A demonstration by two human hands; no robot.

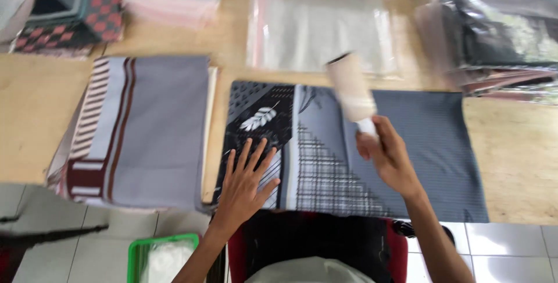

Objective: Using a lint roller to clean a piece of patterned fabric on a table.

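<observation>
Fingers of the right hand (388, 156) are clenching around a white cylindrical lint roller (351, 88) angling up-left over folded grey patterned cloth (418, 143), which the left hand (247, 181) is pressing, splayed flat.

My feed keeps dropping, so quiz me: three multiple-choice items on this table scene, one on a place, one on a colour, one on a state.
1. Where does the left hand rest?
A. on the dark patterned cloth
B. on the clear plastic bag
C. in the green basket

2. What colour are the stripes along the grey folded stack at left?
A. yellow
B. maroon and white
C. blue

3. What is the right hand doing?
A. lying flat and empty
B. gripping a lint roller
C. holding scissors

Answers:
1 A, fingers spread flat on the dark patterned cloth.
2 B, seen on the grey folded stack.
3 B, fingers closed on the handle of the lint roller, over the cloth.
</observation>
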